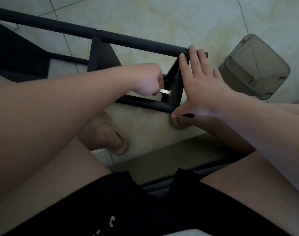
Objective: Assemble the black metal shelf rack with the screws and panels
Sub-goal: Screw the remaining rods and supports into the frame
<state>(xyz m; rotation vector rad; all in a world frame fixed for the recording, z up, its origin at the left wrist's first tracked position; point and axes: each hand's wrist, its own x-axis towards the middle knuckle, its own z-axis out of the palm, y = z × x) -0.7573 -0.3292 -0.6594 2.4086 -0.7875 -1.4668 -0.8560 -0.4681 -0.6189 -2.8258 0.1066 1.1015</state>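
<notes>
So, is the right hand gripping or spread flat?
Spread flat: right hand, fingers straight against the end panel, thumb on the lower tube.

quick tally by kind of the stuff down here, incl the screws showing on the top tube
black metal shelf rack: 1
flat silver metal wrench, held in the left hand: 1
silver screw heads on the rack's top tube: 2
smoky grey translucent plastic bin: 1
beige slippers: 2
total: 7

A home interior is suggested: pale marbled floor tiles [162, 23] are seen across the upper frame, beige house slippers [124, 147] are worn at centre, and a smoky plastic bin [254, 67] stands at right.
</notes>
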